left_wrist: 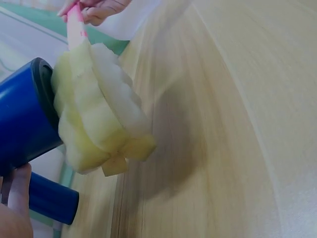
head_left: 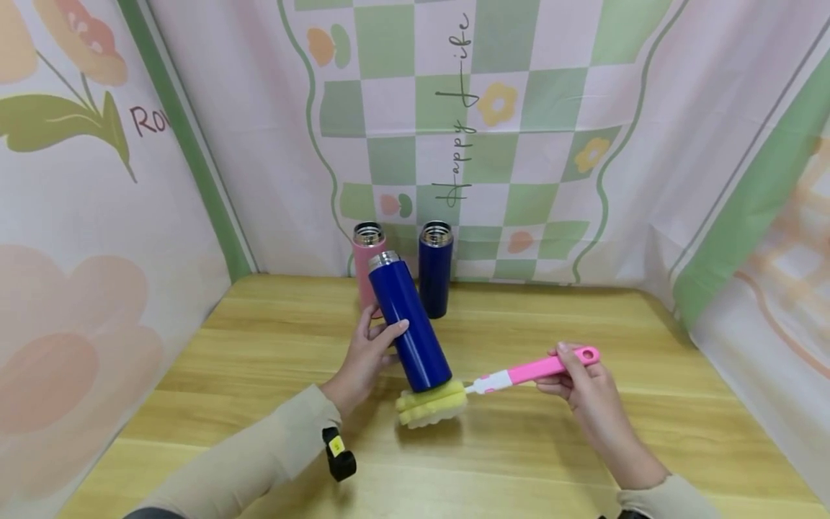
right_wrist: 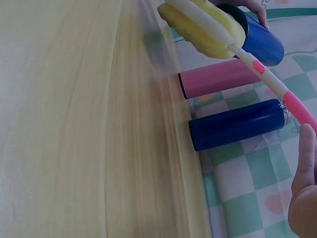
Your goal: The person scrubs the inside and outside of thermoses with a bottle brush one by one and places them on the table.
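Note:
My left hand [head_left: 366, 357] grips a shiny blue thermos bottle [head_left: 410, 324] round its side. The bottle is tilted, its steel mouth up and to the left, its dark base [left_wrist: 43, 91] down toward me. In my right hand [head_left: 586, 396] is the pink handle of a bottle brush [head_left: 534, 370], held near its holed end. The brush's yellow and white sponge head [head_left: 433, 405] lies against the bottle's base, above the table. Behind the held bottle stand a pink bottle [head_left: 364, 270] and a dark blue bottle [head_left: 435, 277], both upright with uncovered mouths.
The wooden table [head_left: 272, 346] reaches back to a hanging cloth [head_left: 506, 158] with green and white checks. More printed cloth [head_left: 117, 238] hangs on the left and on the right. A black strap [head_left: 338, 455] dangles from my left wrist.

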`<state>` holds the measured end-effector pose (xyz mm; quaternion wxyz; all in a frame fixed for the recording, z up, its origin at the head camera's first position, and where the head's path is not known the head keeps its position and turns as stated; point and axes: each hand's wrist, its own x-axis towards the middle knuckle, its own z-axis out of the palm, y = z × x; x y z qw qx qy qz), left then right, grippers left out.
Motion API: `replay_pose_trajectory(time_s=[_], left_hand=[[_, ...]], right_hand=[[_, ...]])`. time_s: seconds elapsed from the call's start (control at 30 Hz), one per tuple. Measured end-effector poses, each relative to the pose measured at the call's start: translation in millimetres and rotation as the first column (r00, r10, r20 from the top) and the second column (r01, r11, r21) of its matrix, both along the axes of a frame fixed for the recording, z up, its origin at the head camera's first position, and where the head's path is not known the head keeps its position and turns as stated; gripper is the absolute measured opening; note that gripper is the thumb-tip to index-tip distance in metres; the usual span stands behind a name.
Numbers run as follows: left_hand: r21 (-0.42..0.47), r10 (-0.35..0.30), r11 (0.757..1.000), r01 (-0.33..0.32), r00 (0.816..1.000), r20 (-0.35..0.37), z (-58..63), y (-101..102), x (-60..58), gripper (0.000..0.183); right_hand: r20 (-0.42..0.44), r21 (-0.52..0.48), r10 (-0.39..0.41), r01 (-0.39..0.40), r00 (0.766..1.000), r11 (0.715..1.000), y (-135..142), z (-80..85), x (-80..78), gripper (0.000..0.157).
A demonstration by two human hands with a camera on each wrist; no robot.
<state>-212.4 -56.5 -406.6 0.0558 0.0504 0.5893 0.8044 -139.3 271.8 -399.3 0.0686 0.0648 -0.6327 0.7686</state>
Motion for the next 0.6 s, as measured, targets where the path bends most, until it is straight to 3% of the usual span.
replay_pose_trajectory(time_s=[0.3,0.6], left_hand=[[-0.030,-0.001,1.000,0.001,1.000,0.009,1.3,-1,2.3,0.074],[-0.054,-0.014,0.998,0.015,1.000,0.007,0.8,-4,5.9,0.074]], right_hand=[[0.001,-0.008,-0.026,0.026,1.000,1.000,8,-1.8,-1.5,0.022],[-0.057,-0.063,-0.020,0.016,0.998,0.998,20,2.3,0.3,0.021]])
